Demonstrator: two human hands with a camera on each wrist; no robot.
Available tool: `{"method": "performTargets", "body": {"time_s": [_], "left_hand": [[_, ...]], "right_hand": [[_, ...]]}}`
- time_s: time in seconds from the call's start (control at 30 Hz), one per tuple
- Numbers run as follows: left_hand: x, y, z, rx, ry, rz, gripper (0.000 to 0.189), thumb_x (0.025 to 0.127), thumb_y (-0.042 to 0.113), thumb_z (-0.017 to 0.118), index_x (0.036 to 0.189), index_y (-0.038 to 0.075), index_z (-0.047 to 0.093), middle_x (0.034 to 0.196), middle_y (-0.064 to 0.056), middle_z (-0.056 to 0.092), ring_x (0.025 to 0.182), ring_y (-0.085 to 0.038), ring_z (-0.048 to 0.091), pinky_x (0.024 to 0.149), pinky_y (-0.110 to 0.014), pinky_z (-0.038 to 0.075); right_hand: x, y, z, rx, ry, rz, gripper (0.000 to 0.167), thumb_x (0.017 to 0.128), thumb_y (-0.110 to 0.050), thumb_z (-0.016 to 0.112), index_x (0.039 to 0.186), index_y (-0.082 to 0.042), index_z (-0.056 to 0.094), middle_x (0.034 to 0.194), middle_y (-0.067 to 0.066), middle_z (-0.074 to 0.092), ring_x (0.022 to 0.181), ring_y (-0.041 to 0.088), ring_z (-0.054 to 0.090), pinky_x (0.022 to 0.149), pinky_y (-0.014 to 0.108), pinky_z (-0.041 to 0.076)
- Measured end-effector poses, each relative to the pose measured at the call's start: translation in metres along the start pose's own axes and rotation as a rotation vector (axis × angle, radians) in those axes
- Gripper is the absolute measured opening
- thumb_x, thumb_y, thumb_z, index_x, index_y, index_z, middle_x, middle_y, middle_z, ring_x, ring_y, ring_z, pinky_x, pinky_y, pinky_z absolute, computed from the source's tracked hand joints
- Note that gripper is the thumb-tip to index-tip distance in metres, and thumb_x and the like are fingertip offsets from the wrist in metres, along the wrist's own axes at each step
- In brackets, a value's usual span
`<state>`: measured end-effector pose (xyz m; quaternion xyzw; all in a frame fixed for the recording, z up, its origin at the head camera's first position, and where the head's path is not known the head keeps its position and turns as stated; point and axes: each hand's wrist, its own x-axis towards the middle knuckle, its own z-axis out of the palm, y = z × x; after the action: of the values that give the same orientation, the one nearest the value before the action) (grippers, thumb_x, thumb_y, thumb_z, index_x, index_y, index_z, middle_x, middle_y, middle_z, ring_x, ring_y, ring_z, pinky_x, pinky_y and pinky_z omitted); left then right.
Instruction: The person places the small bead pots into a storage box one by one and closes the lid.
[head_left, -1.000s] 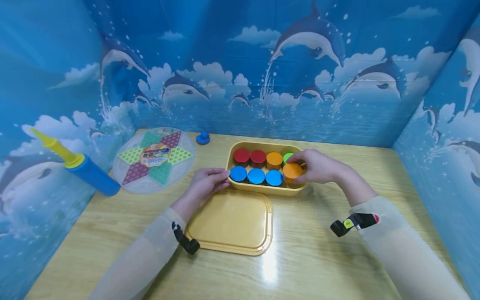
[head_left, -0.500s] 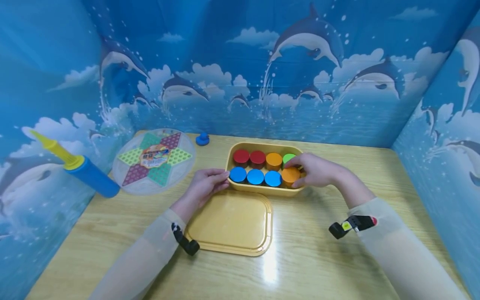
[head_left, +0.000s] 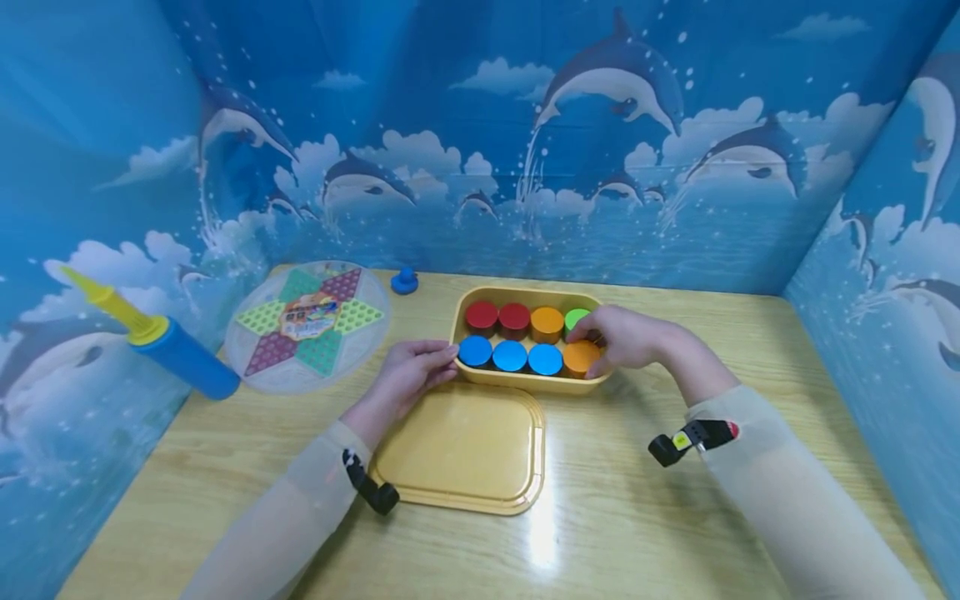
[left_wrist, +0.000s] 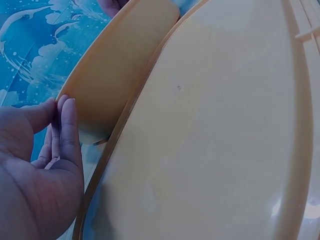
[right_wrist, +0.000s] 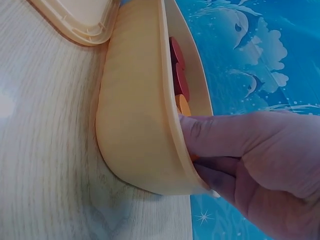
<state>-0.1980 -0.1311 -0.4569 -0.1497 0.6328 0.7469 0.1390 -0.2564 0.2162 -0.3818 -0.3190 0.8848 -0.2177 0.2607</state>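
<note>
A yellow plastic box [head_left: 517, 383] stands on the table, holding several round cylinders in two rows. Its back row has two red cylinders [head_left: 513, 317], an orange one [head_left: 547, 323] and a green one [head_left: 576, 318]. Several blue cylinders [head_left: 510, 356] sit in front, beside another orange cylinder [head_left: 581, 358] at the right end. Around that front orange cylinder my right hand [head_left: 630, 335] has thumb and fingers, reaching inside the box. My left hand [head_left: 408, 377] pinches the box's left rim; the left wrist view shows thumb and fingertips at the wall [left_wrist: 95, 100].
The yellow lid [head_left: 465, 446] lies flat just in front of the box. To the left are a round star-patterned game board [head_left: 309, 321] and a blue hand pump [head_left: 183, 354] with a yellow nozzle. A small blue duck [head_left: 405, 281] sits near the back edge.
My right hand has lowered the front orange cylinder into the box's front right corner and still touches it. The left hand stays on the rim.
</note>
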Motion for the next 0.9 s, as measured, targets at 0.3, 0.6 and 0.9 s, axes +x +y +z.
{"method": "performTargets", "body": {"time_s": [0.3,0.6,0.9], "left_hand": [[-0.0005,-0.0006,-0.0003,-0.008,-0.002,0.001,0.033,0.101,0.007,0.074,0.129,-0.008,0.066,0.108,-0.016,0.073,0.086,-0.017,0.075,0.086,-0.031,0.065],[0.0013,-0.0031,-0.0013,-0.021,-0.006,0.000,0.035,0.101,0.006,0.074,0.130,-0.009,0.065,0.110,-0.017,0.072,0.087,-0.018,0.075,0.087,-0.031,0.065],[0.0001,-0.0003,-0.0007,-0.028,-0.010,0.000,0.036,0.101,0.006,0.073,0.132,-0.010,0.064,0.108,-0.016,0.073,0.086,-0.017,0.075,0.086,-0.030,0.065]], "right_hand": [[0.0037,-0.0024,0.0027,-0.030,-0.003,0.052,0.051,0.088,-0.004,0.086,0.135,0.001,0.068,0.129,0.011,0.069,0.115,0.028,0.064,0.104,0.047,0.058],[0.0075,-0.0029,0.0077,-0.059,0.006,0.049,0.050,0.088,-0.002,0.086,0.135,0.003,0.068,0.128,0.013,0.069,0.115,0.029,0.065,0.102,0.046,0.059],[0.0062,-0.0024,0.0071,-0.014,-0.002,0.018,0.049,0.090,-0.003,0.085,0.135,0.004,0.067,0.129,0.015,0.070,0.119,0.031,0.066,0.104,0.047,0.058]]}}
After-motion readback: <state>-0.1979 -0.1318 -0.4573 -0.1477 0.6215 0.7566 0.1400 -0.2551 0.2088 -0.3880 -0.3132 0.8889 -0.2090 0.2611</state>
